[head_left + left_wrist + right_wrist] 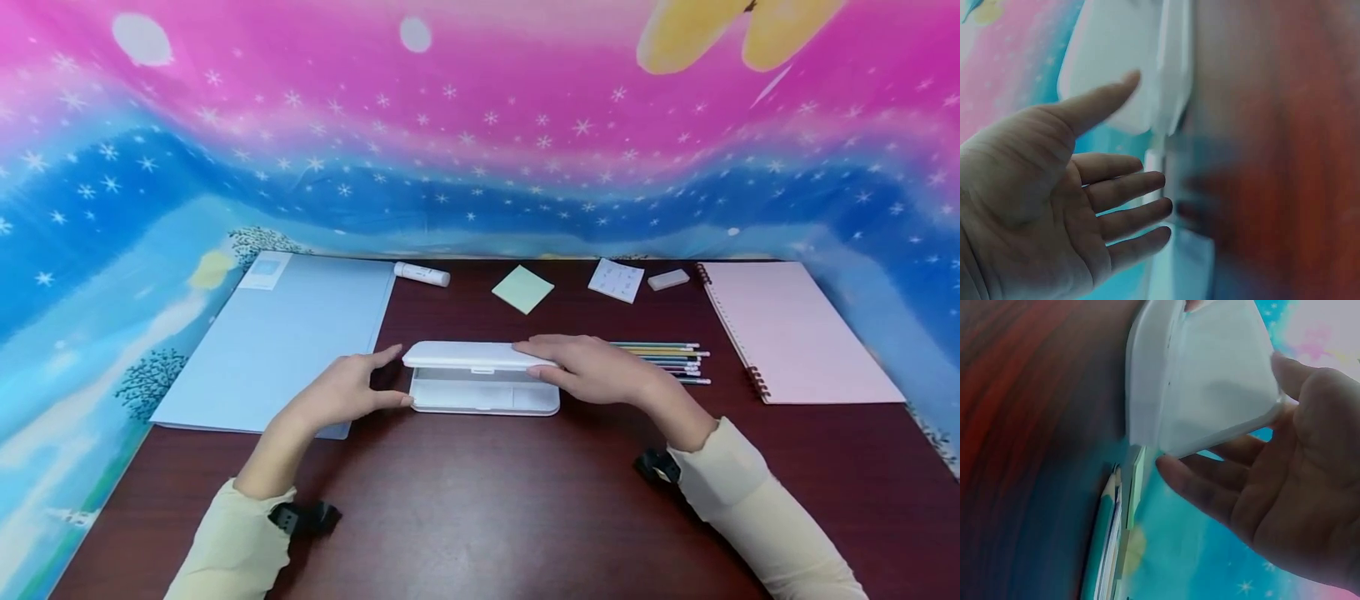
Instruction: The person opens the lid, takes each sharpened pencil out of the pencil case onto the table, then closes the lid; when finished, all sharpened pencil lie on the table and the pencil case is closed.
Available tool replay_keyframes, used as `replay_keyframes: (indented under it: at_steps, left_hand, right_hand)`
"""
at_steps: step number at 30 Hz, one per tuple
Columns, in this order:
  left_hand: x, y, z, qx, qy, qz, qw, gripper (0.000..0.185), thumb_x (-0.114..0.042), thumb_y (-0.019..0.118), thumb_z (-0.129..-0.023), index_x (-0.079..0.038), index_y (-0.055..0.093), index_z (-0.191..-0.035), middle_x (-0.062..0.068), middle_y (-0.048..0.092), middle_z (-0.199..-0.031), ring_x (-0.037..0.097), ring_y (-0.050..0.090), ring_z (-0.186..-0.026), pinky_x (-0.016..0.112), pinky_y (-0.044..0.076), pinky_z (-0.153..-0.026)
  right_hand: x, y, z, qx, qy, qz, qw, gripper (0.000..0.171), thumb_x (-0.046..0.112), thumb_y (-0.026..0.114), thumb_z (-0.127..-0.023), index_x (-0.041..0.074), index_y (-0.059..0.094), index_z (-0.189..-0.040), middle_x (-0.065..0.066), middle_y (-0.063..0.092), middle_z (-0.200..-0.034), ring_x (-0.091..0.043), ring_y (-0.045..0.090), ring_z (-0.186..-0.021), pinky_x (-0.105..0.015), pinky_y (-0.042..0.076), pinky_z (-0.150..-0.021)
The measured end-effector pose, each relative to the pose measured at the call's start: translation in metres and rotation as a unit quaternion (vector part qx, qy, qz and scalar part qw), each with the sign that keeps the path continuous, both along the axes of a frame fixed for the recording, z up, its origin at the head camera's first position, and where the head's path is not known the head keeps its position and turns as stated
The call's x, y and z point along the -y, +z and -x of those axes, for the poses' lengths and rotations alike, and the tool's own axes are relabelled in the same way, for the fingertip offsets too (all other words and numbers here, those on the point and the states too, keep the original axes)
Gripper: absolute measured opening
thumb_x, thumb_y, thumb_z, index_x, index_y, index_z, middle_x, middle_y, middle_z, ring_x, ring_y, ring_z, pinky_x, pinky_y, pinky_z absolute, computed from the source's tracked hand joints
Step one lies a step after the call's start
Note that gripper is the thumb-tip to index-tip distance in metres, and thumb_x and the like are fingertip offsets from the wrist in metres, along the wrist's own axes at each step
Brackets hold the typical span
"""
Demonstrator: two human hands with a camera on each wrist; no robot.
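A blue folder (277, 342) lies at 9 o'clock on the table (480, 500), with a white tube (422, 274) just past its far right corner. The left hand (341, 392) rests beside the left end of the case (480, 379), fingers straight and spread, thumb tip at the base's corner; the left wrist view shows the palm open and holding nothing. The case sits at table centre, lid partly raised above its base. The right hand (588, 367) lies on the lid's right end, fingers over the top and thumb under the edge, gripping it. At 12 o'clock lies a green pad (522, 289), at 1 o'clock a white card (616, 279) and an eraser (668, 279). Pencils (667, 360) lie just right of the right hand, a pink notebook (795, 329) at 3 o'clock.
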State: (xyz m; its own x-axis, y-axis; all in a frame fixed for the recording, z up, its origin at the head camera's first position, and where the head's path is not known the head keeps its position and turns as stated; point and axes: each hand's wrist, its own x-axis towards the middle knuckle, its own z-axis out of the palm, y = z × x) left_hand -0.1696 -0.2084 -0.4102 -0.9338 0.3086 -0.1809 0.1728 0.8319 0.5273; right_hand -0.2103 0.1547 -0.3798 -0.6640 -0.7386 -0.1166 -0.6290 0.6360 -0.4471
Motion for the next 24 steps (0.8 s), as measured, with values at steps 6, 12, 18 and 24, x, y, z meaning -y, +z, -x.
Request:
replay_keyframes:
  at_steps: [6, 12, 18, 24]
  left_hand:
    - [-0.001, 0.008, -0.002, -0.039, -0.008, -0.043, 0.9983, 0.088, -0.055, 0.068, -0.092, -0.022, 0.027, -0.163, 0.015, 0.045, -0.158, 0.038, 0.051, -0.138, 0.058, 0.041, -0.113]
    - [-0.013, 0.004, -0.007, -0.069, -0.055, -0.031, 0.9956, 0.07, -0.041, 0.07, -0.095, -0.018, 0.044, -0.155, 0.011, 0.045, -0.159, 0.035, 0.044, -0.145, 0.056, 0.041, -0.113]
    - [-0.016, 0.003, -0.011, -0.079, -0.05, 0.01, 0.9956, 0.066, -0.038, 0.074, -0.093, -0.015, 0.051, -0.151, 0.013, 0.05, -0.155, 0.036, 0.051, -0.14, 0.055, 0.045, -0.11]
    - [-0.019, 0.0, -0.009, -0.074, -0.039, 0.025, 0.9961, 0.068, -0.038, 0.078, -0.089, -0.016, 0.054, -0.148, 0.012, 0.052, -0.154, 0.037, 0.052, -0.138, 0.054, 0.046, -0.108]
  right_hand:
    - [0.002, -0.001, -0.007, -0.005, -0.002, -0.032, 0.999, 0.058, 0.042, 0.062, -0.1, 0.03, 0.046, -0.154, -0.013, 0.043, -0.159, -0.033, 0.042, -0.147, -0.056, 0.041, -0.114]
    - [0.003, -0.003, -0.011, 0.025, -0.009, -0.036, 0.999, 0.051, 0.04, 0.054, -0.105, 0.032, 0.044, -0.154, -0.014, 0.038, -0.163, -0.033, 0.035, -0.151, -0.063, 0.031, -0.118]
    - [0.003, -0.002, -0.012, 0.011, 0.004, -0.041, 0.999, 0.054, 0.034, 0.064, -0.1, 0.028, 0.05, -0.152, -0.014, 0.041, -0.161, -0.033, 0.038, -0.15, -0.064, 0.032, -0.116]
    - [0.009, -0.003, -0.015, -0.004, -0.015, -0.075, 0.997, 0.062, 0.033, 0.075, -0.092, 0.029, 0.052, -0.15, -0.017, 0.042, -0.16, -0.035, 0.043, -0.146, -0.057, 0.042, -0.113]
